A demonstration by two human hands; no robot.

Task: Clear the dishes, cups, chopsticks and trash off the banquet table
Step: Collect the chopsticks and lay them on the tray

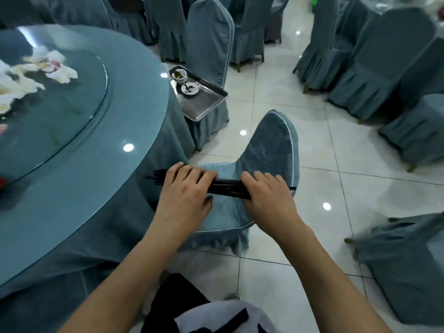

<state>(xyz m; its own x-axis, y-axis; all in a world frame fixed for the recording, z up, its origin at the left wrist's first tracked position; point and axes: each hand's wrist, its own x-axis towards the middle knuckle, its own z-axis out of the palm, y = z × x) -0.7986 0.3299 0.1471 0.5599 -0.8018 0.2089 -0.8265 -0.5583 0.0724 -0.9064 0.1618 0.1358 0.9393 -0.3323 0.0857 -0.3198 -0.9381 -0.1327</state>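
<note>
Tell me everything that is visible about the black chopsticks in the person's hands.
The chopsticks are a bundle of thin, black, glossy sticks, exact count unclear. They lie almost level, above a chair seat beside the round table. The left hand grips one part and the right hand the other; only the middle and both projecting ends show. Whether they touch the seat is unclear.

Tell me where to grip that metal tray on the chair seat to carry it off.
Grip the metal tray by its two long raised rims, fingers from either side, kept level. Two small dishes sit at the end nearest the table, so a one-ended grip would likely tip.
</note>
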